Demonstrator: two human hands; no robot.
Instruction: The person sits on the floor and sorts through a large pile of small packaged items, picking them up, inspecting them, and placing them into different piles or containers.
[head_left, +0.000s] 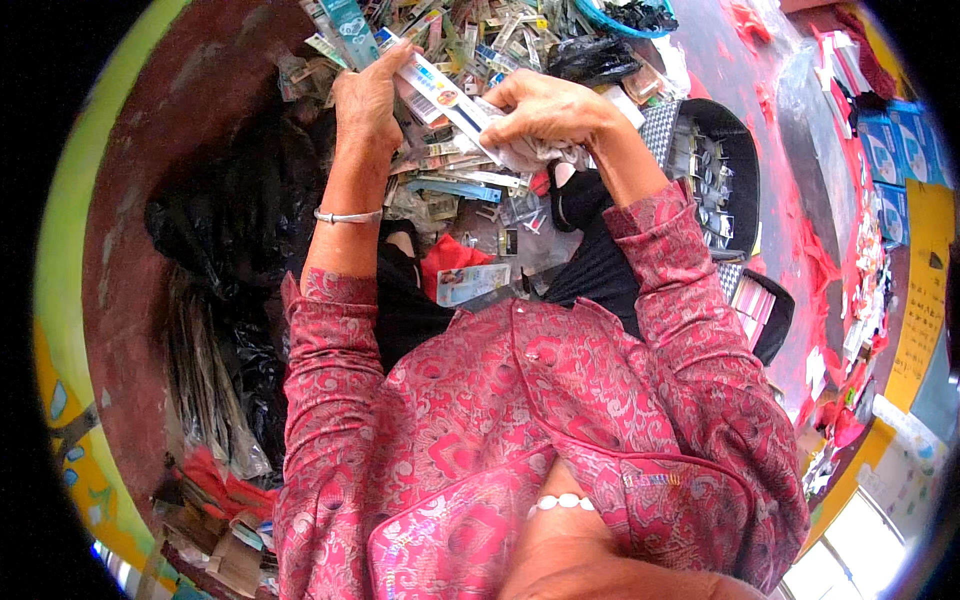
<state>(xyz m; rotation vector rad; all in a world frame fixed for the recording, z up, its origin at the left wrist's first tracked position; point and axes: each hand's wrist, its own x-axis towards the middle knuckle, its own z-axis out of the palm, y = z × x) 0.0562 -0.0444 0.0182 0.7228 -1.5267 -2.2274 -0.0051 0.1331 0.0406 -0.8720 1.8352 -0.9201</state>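
A long, narrow white package [445, 97] with a barcode and small printed pictures slants between my two hands. My left hand [370, 98] is closed on its upper left end, thumb along the edge. At the lower right end, my right hand [548, 110] pinches a crumpled pale cloth [540, 153] against the package; the cloth hides that end. A teal and white flat packet [350, 30] stands just beyond my left hand. Under and past both hands spreads a heap of small clear-and-printed packets [480, 40].
To the right stands a black open case [742, 190] with small metallic pieces, and below it a second black container [775, 330]. Black plastic bags [230, 210] lie at left. A blue basket [610, 25] is at the far side; red scraps [450, 262] lie between my legs.
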